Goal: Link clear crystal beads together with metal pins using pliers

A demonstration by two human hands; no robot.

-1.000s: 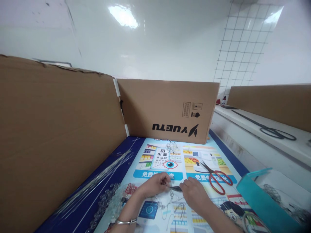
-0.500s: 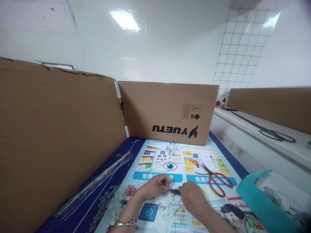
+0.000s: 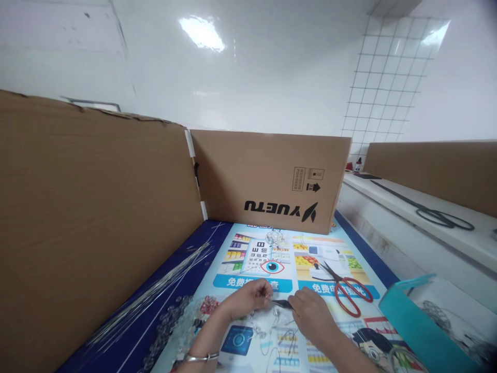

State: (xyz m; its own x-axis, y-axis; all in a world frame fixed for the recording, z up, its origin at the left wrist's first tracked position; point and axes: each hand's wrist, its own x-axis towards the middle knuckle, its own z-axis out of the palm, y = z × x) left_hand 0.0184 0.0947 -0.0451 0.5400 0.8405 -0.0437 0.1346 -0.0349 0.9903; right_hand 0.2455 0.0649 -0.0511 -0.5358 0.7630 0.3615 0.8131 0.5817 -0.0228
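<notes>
My left hand point(image 3: 254, 299) is closed in a pinch above the printed mat, with a silver bangle point(image 3: 202, 357) on its wrist. What its fingertips hold looks like thin wire, mostly hidden by the fingers. In my right hand point(image 3: 313, 313) is a pair of dark, narrow-nosed pliers point(image 3: 283, 304), whose tip points left and reaches the left fingertips. Clear beads and fine wire pieces point(image 3: 285, 339) lie on the mat just below both hands. Red beads point(image 3: 209, 304) and a pile of clear beads point(image 3: 171, 326) are beside my left forearm.
Red-handled scissors point(image 3: 345, 290) lie open to the right. Beyond them stands a teal box point(image 3: 423, 321) holding wire coils. A bundle of straight wires point(image 3: 155, 290) rests at left. Cardboard panels point(image 3: 267, 176) wall the back and left. A small wire-and-bead cluster point(image 3: 275, 238) sits farther back.
My right hand and the pliers have shifted slightly right, and more of the pliers' tip shows. My left hand has stayed almost in place, still pinched.
</notes>
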